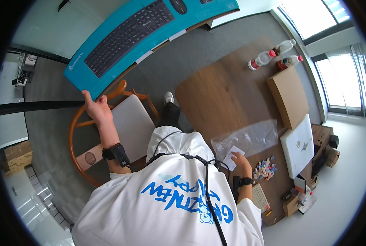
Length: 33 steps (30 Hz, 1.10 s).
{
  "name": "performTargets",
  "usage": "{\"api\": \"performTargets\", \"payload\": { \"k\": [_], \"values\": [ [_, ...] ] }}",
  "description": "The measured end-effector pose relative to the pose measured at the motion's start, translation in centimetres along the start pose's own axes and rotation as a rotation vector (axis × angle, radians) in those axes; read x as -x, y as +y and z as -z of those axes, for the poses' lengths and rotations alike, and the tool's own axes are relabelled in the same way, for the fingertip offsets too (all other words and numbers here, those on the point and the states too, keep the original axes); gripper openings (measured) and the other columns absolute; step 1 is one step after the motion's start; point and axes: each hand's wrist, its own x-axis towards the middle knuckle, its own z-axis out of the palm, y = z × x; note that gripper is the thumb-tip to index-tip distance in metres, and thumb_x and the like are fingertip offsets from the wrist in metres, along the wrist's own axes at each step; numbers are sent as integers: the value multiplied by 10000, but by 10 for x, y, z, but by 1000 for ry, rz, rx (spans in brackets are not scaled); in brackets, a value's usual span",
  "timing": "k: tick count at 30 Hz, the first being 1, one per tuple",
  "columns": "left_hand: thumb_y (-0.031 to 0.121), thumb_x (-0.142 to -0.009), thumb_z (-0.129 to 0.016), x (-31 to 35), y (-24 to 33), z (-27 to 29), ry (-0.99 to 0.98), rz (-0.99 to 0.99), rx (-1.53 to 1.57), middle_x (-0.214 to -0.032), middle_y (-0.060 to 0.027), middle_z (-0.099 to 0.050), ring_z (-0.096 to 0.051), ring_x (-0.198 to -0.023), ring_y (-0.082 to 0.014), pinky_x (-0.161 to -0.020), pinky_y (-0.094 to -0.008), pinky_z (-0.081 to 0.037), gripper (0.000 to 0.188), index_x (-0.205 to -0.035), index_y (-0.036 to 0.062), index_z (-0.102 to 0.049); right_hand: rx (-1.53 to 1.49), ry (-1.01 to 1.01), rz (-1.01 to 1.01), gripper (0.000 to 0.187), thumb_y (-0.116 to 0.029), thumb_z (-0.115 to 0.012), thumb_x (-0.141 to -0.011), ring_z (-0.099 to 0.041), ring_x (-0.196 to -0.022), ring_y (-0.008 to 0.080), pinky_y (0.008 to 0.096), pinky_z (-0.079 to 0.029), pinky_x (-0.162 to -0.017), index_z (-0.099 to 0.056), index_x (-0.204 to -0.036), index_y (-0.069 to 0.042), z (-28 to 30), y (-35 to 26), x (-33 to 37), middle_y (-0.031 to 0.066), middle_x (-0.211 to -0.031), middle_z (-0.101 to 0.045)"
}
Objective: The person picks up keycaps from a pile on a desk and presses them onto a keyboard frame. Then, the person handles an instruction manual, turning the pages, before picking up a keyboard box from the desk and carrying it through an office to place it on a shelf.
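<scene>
Box (78, 71), long and teal with a keyboard and mouse printed on its face, slants across the upper left of the view, its top cut off by the edge of the picture. The wearer's left hand (97, 107) grasps it at the lower left corner, thumb raised along the edge, with the arm stretched forward above a round-backed wooden chair (131, 117) with a pale seat.

On the other side, the right hand (242, 160) is lowered to a brown desk (220, 90), its fingers over a small white paper (229, 165); whether they pinch it or only rest on it, I cannot tell. A crumpled clear bag (256, 137) lies just beyond the paper, partly next to it. Near the right wrist sits a heap of small coloured pieces (264, 168), and closer to the body lies a cream keyboard (260, 197), partly hidden by the arm.

Along the desk's right side, a plain brown carton (288, 98) stands next to a white case (298, 146). Three bottles cluster at the far right corner: two with red caps (261, 60) (289, 62) and one with a pale cap (284, 47). Both wrists wear black straps. The wearer's white shoe (168, 97) shows on the grey floor (166, 61) between chair and desk.
</scene>
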Motion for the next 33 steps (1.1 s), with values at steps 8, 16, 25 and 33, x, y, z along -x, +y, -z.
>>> {"api": "performTargets", "payload": {
  "k": [8,16,25,33],
  "values": [
    [401,-995,-596,-161,-31,-75,-134,-30,-86,-1026,-45,-572,-454,-766,-123,-722,-272,-404,507,-1293,-3,-520,-157,-17,-343,608,-178,-618,-818,-518,-1286,367,398,-401,-1089,-513,-1401,-42,-9,-11,-23,218,-1357,-574],
    [424,-1012,-552,-278,-5,-147,-182,-86,-111,-1127,-52,-563,-505,-913,-125,-775,-294,-418,547,-1356,6,-476,-16,120,-467,564,-185,-597,-831,-399,-1382,395,427,-334,-1152,-540,-1355,15,19,-115,-65,277,-1442,-462],
    [456,-991,-579,-337,1,-152,-102,-79,-162,-1136,-34,-542,-482,-935,-115,-803,-299,-401,515,-1312,60,-509,-143,143,-111,398,-164,-571,-922,-654,-1118,328,362,-510,-936,-606,-1293,-24,120,-357,-173,207,-1217,-665],
    [461,-988,-579,-402,13,-205,-79,-156,-203,-1106,-16,-555,-499,-947,-100,-790,-297,-403,453,-1219,75,-526,34,198,215,365,-95,-574,-935,-639,-1126,336,369,-506,-921,-595,-1294,-33,224,-509,-274,192,-1230,-646]
  ]
}}
